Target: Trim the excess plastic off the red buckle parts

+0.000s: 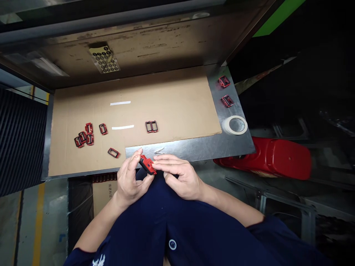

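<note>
A small red and black plastic frame part (148, 164) is held in front of my body, tilted, between the thumb and fingers of my left hand (131, 178). From the other side, my right hand (181, 176) reaches to it with fingers stretched out, their tips at its red face. Whether anything tiny sits under those fingertips cannot be seen. Just beyond my hands, silver tweezers (159, 151) lie on the metal table edge. Two similar parts (151, 126) stand side by side on the cardboard, and a single one (113, 152) lies left of my hands.
Several more parts (89, 139) cluster on the cardboard sheet (177, 99) at left. A tape roll (235, 125) and two parts (227, 100) rest on the right metal strip. A sticker sheet (104, 59) hangs on the back panel. A red stool (283, 157) stands at right.
</note>
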A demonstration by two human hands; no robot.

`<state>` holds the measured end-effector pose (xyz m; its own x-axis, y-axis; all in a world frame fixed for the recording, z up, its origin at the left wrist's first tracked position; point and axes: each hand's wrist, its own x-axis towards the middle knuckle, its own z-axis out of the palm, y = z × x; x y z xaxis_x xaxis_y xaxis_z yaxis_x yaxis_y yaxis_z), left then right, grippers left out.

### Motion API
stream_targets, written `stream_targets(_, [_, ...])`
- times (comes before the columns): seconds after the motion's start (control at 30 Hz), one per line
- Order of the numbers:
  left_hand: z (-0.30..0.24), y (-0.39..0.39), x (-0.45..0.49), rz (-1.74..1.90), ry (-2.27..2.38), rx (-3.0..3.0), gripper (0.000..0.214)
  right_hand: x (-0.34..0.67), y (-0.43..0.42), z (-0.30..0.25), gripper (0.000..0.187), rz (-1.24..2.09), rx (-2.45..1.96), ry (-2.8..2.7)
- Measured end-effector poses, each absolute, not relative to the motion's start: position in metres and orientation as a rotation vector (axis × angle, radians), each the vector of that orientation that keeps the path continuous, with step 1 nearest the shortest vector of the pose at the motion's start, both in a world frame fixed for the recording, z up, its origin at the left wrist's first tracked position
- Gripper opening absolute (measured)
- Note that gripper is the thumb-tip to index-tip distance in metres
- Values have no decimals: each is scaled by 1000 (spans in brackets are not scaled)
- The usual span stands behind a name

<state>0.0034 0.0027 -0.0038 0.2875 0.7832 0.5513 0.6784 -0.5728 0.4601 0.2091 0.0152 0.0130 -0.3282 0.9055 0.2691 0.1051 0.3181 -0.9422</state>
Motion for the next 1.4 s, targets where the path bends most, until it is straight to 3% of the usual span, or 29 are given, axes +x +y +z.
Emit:
stream_targets(0.13, [-6, 3, 4, 1130, 1372, 2444, 87, 210, 16, 14, 49, 1113, -943, -1685])
stream_targets(0.4, [-12, 4, 5, 1131, 1225, 2378, 109, 207, 18, 22, 51, 1357, -1136, -1560])
stream_targets(0.57, [-9, 3, 7, 1065, 1229, 2229, 105, 205, 20, 19, 38, 1568, -999, -1410])
stream_targets(0.83, [-12, 0, 4, 1022, 1155, 2083, 101, 206, 20, 14, 39, 1619, -940, -1350])
stream_targets(1.17, [-15, -1, 4, 1070, 1085, 2148, 102, 205, 22, 3, 26, 1934, -845, -994])
stream_targets(1.4, [-12, 1, 3, 1054, 1054, 2206, 98, 207, 23, 1, 23, 1965, -939, -989])
